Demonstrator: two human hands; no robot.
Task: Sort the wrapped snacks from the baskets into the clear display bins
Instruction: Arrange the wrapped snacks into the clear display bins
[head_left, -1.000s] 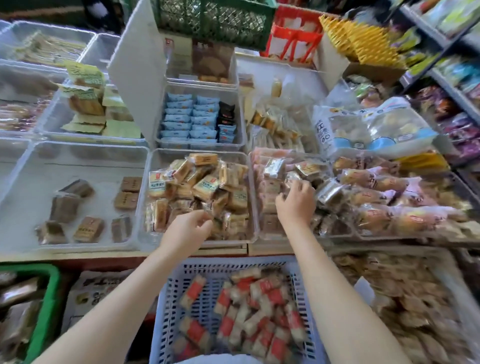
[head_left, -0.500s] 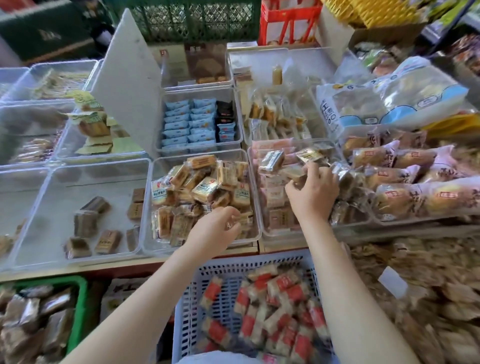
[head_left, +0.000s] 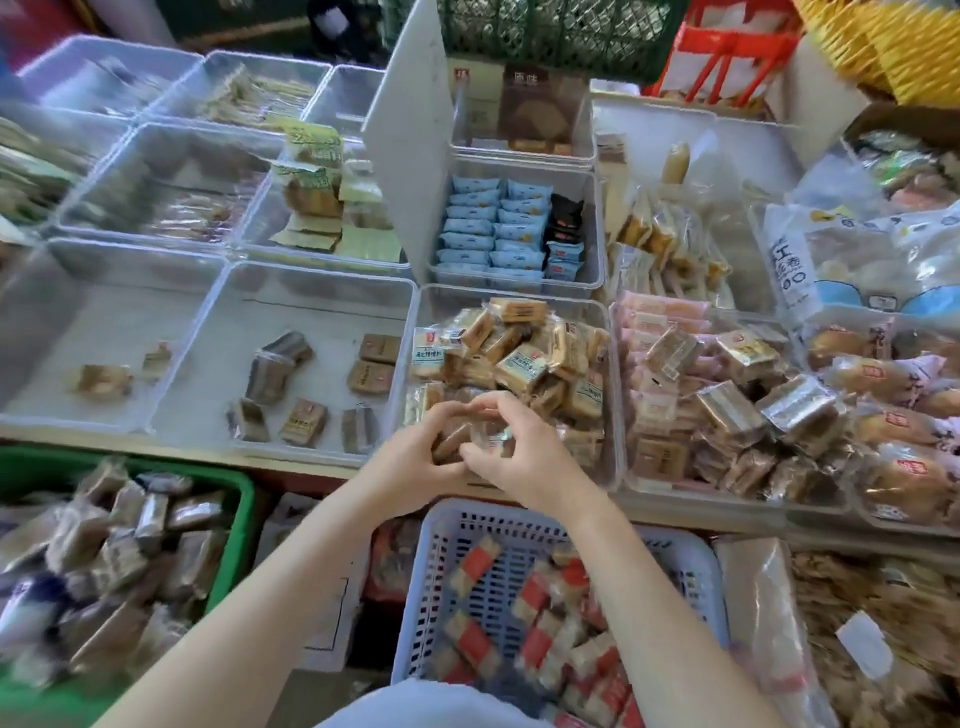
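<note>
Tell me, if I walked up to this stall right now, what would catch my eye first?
Probably the two bare hands meeting at the centre: the left hand and right hand both hold clear-wrapped brown snacks over the near edge of a full clear bin. Just below them sits a pale blue basket of red-and-white wrapped snacks. A green basket of brownish packets stands at lower left.

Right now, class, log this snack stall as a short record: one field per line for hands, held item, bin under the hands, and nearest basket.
left hand: left hand grips a wrapped snack
right hand: right hand shares that grip
bin under hands: clear bin piled with tan wrapped snacks
nearest basket: blue basket holding red-and-white snacks
left of it: green basket of brown packets
</note>
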